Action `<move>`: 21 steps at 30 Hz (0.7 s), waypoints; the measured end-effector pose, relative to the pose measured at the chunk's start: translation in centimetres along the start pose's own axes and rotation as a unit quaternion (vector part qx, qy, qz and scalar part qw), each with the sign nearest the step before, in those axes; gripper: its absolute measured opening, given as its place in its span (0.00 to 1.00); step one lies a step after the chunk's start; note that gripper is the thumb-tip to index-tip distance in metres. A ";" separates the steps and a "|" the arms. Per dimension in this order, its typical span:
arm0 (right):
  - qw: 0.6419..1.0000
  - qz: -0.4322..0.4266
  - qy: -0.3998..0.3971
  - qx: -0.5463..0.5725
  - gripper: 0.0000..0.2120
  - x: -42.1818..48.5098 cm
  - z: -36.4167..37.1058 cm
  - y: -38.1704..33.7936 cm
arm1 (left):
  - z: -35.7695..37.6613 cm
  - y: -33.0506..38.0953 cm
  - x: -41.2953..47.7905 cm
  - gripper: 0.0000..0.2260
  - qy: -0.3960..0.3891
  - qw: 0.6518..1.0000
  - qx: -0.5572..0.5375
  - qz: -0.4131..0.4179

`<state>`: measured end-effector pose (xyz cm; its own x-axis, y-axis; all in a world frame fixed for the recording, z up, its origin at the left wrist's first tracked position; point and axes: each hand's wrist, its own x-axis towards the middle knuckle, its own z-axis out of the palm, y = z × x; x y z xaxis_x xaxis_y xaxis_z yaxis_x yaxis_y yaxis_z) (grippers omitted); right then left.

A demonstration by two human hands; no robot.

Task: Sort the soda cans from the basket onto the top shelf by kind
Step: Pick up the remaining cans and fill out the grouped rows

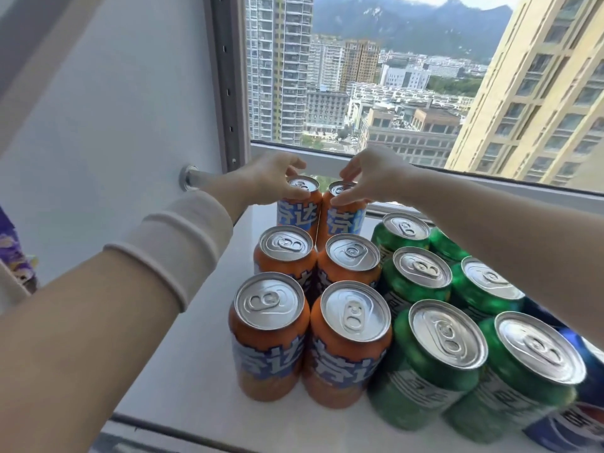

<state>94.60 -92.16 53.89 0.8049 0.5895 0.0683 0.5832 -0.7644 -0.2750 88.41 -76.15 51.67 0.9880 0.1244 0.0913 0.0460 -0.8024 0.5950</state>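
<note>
Orange soda cans stand upright in two columns on the white top shelf (202,338). My left hand (271,181) grips the rim of the back left orange can (299,207). My right hand (369,178) pinches the rim of the back right orange can (344,217). The two held cans stand side by side, touching. Nearer to me stand more orange cans (351,341). To their right is a group of green cans (434,364). At the far right edge are blue cans (575,423), partly cut off. The basket is out of view.
A white wall (114,109) with a round metal fitting (189,178) borders the shelf on the left. Behind the cans runs a window sill (327,161) and a window onto city buildings. A purple patterned object (13,253) shows at the left edge.
</note>
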 end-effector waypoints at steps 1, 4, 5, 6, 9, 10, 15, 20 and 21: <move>1.000 0.001 -0.001 0.001 0.29 -0.2 0.0 0.0 | 0.0 0.0 -0.3 0.27 -0.003 1.000 -0.004 0.002; 1.000 -0.002 -0.009 0.018 0.28 -1.2 0.0 -0.3 | -0.2 0.0 -1.1 0.28 -0.007 1.000 -0.014 0.010; 1.000 -0.004 -0.013 0.024 0.28 -1.5 0.0 -0.5 | -0.2 -0.1 -1.5 0.28 -0.006 1.000 -0.016 0.012; 0.999 -0.007 -0.017 0.027 0.28 -1.9 -0.1 -0.6 | -0.2 -0.1 -1.8 0.27 -0.006 1.000 -0.016 0.015; 0.999 -0.016 -0.026 0.034 0.28 -3.0 -0.2 -0.8 | -0.3 -0.2 -2.8 0.28 -0.009 1.000 -0.018 0.021; 0.999 -0.018 -0.027 0.036 0.28 -3.3 -0.3 -0.8 | -0.4 -0.1 -3.1 0.28 -0.011 1.000 -0.019 0.020; 0.999 -0.018 -0.030 0.034 0.28 -4.2 -0.4 -0.9 | -0.6 0.5 -3.9 0.30 -0.025 0.999 -0.021 0.019; 0.999 -0.022 -0.028 0.023 0.27 -4.7 -0.5 -1.3 | -0.8 0.6 -4.4 0.29 -0.044 0.999 -0.026 0.013; 0.999 -0.023 -0.027 0.021 0.27 -4.8 -0.5 -1.5 | -0.9 0.5 -4.5 0.29 -0.046 0.999 -0.026 0.011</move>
<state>89.98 -93.98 54.47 0.7699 0.6374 0.0307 0.6131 -0.7254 -0.3129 83.86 -76.61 52.28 0.9981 0.0511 0.0335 0.0182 -0.7722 0.6351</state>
